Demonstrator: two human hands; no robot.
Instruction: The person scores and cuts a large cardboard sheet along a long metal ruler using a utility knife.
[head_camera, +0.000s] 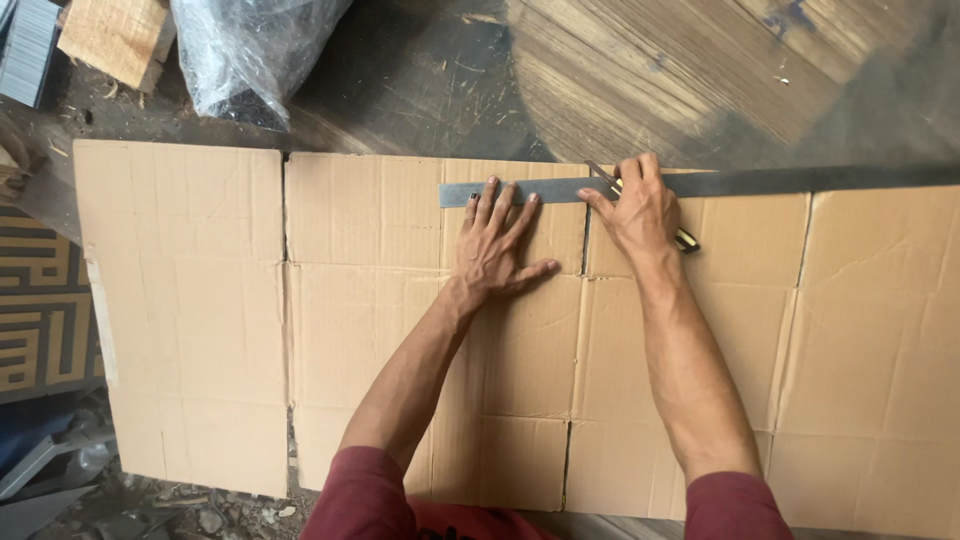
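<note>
A flattened cardboard box (400, 330) lies opened out on the work surface, flaps spread, nothing in it. At 11 o'clock beyond its far edge sits a clear plastic bag (250, 50); its contents cannot be made out. A wood block (115, 35) lies just beside the bag at 9 o'clock from it.

A long grey metal ruler (760, 181) lies across the cardboard's far edge, running from centre toward 3 o'clock.

The left hand (495, 250) is flat and fully spread, palm on the cardboard, fingertips (490, 190) pressing on the ruler's left end. It grips nothing.

The right hand (640, 210) is just beside it at 3 o'clock, fingers curled around a slim cutting tool (686, 240) with a yellow-and-dark handle, the tip set against the ruler's near edge. Both forearms extend straight from 6 o'clock, sleeves dark red.
</note>
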